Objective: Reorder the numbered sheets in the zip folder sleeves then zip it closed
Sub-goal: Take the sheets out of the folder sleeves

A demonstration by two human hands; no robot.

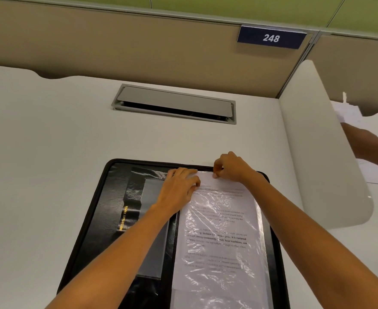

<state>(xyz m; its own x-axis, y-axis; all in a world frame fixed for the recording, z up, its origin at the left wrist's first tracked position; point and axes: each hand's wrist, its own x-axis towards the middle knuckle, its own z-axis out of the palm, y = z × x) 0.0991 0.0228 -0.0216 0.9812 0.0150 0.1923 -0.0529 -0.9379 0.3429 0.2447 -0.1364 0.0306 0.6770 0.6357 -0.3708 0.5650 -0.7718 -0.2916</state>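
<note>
Flat on a white desk (49, 130): an open black leather-look zip folder (116, 197). In its right half, a clear crinkled plastic sleeve (223, 286) over a white printed sheet (219, 230). Left hand (181, 186) pressed on the sleeve's top left corner, fingers lightly bent, gripping nothing. Right hand (230, 166) pinching the sheet's top edge, fingers curled. Beyond: a grey cable hatch (174, 103), a beige partition (116, 41) with a blue sign (271, 37) reading 248. Right: a white rounded divider (317, 152), hiding part of another person's arm (370, 146) and loose papers (348, 110).

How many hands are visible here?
2: the left hand rests on the sleeve; the right hand pinches its top edge. Another person's hand may be hidden behind the divider.
</note>
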